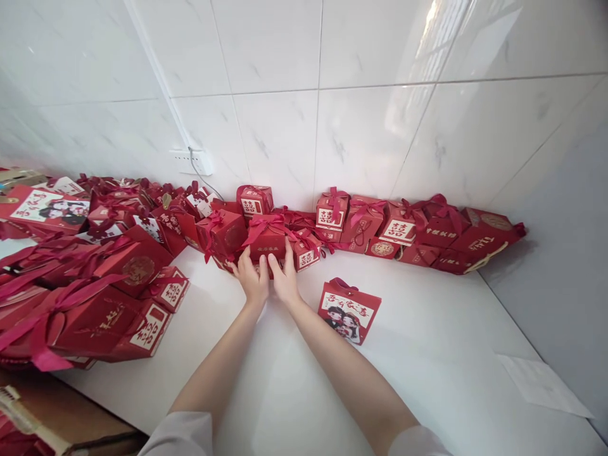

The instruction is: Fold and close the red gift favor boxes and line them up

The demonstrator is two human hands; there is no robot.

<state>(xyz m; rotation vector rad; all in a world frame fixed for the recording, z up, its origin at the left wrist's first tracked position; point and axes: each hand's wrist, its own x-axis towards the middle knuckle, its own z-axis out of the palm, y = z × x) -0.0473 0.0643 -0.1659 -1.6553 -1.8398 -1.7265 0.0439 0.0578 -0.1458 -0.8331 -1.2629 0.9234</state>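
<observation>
My left hand [251,277] and my right hand [285,277] are side by side at the row of boxes along the wall. Between them they grip a red gift box [266,243] tied with a dark pink ribbon, one hand at each side of its front. My thumbs point up and almost meet at its lower front. A ribboned red box [221,231] stands to the left of my left hand. Close to my right hand is a smaller box [306,251] with a white double-happiness label. What lies under the held box is partly hidden by my hands.
Stacked red boxes [403,225] continue along the tiled wall to the right. A red card-like bag [350,310] with a cartoon couple stands on the white table [427,367]. More boxes [109,304] pile up at left, above a cardboard carton [90,415]. A socket [192,162] is on the wall.
</observation>
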